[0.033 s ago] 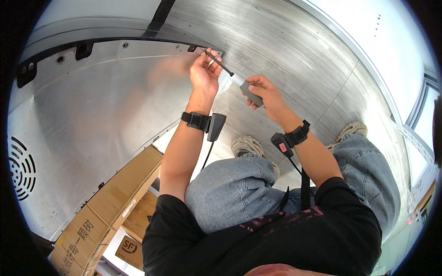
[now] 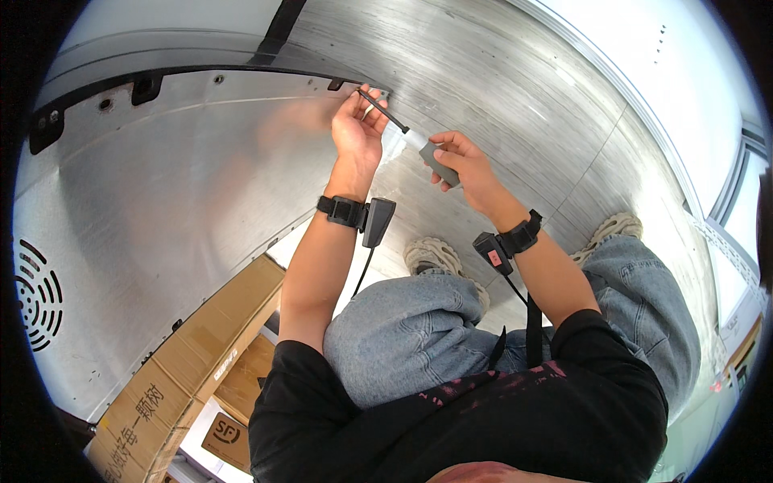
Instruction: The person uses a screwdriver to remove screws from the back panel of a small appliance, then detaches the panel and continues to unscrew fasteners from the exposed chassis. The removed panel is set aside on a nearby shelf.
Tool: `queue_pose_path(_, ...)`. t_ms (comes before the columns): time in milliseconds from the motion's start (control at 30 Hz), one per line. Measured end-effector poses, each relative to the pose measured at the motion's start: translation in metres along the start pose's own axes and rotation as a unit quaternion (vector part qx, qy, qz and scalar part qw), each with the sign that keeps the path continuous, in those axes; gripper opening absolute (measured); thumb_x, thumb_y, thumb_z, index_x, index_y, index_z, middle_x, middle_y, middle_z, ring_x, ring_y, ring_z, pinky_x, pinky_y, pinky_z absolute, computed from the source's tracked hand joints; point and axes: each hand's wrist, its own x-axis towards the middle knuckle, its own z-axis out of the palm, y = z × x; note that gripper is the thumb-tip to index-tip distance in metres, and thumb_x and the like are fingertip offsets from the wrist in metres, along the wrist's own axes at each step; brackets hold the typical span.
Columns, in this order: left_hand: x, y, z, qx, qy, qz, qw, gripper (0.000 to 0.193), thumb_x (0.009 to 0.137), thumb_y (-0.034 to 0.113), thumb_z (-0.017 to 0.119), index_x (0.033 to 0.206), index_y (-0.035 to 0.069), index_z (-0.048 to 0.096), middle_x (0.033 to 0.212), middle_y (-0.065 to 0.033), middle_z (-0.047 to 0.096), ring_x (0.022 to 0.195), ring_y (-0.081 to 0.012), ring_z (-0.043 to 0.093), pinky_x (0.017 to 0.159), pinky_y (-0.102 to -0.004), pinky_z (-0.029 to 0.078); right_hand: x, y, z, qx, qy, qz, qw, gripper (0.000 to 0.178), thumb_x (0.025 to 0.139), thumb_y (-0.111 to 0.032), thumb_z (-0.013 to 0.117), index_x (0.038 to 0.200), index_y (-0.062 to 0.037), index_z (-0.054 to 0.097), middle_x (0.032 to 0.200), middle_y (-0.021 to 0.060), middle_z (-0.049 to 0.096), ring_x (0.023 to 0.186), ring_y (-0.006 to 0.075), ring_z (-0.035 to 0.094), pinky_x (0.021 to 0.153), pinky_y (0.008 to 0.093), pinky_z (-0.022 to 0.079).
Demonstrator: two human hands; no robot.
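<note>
My right hand (image 2: 467,171) is wrapped round the grey handle of a screwdriver (image 2: 439,163), whose white collar and long dark shaft point up and to the left. At the shaft's tip, the thumb and index finger of my left hand (image 2: 360,133) pinch close around it, while the other fingers curl loosely alongside. The tip meets the far right corner of a large shiny metal panel (image 2: 201,177), near its dark-trimmed edge. Any screw there is hidden by my fingertips.
Along the panel's near edge lies a long brown cardboard box (image 2: 173,354), with a smaller brown box (image 2: 227,439) beside it. Slotted vents (image 2: 39,298) pierce the panel at far left. Grey wood-look flooring (image 2: 499,88) extends beneath, up to a white wall (image 2: 660,72) on the right.
</note>
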Motion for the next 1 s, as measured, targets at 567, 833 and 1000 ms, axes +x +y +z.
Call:
queue_pose_path(567, 0.008, -0.001, -0.004, -0.048, -0.004, -0.044, 0.998, 0.020, 0.090, 0.020, 0.053, 0.103, 0.008, 0.062, 0.095, -0.0014, 0.065, 0.081, -0.0160, 0.059, 0.075, -0.0293, 0.047, -0.001, -0.015, -0.007, -0.087, -0.029, 0.047, 0.995, 0.039, 0.083, -0.017, 0.067, 0.117, -0.0036, 0.053, 0.096, 0.0060, 0.058, 0.074, 0.0113, 0.057, 0.059, 0.0246, 0.050)
queue_pose_path(833, 0.008, -0.001, -0.005, -0.063, -0.006, -0.049, 0.997, 0.019, 0.090, 0.020, 0.053, 0.102, 0.008, 0.062, 0.095, -0.0015, 0.065, 0.082, -0.0164, 0.059, 0.075, -0.0298, 0.047, 0.003, 0.002, -0.003, -0.217, 0.059, -0.069, 0.972, 0.035, 0.085, -0.019, 0.065, 0.115, -0.0042, 0.053, 0.096, 0.0052, 0.058, 0.073, 0.0094, 0.057, 0.054, 0.0232, 0.046)
queue_pose_path(1000, 0.008, -0.001, -0.007, -0.079, -0.006, -0.056, 0.995, 0.020, 0.090, 0.021, 0.053, 0.102, 0.008, 0.062, 0.095, -0.0014, 0.065, 0.082, -0.0170, 0.059, 0.075, -0.0306, 0.047, -0.001, -0.013, -0.002, -0.153, 0.006, 0.014, 0.988, 0.034, 0.088, -0.022, 0.061, 0.116, -0.0050, 0.053, 0.092, 0.0039, 0.058, 0.068, 0.0089, 0.056, 0.052, 0.0226, 0.045)
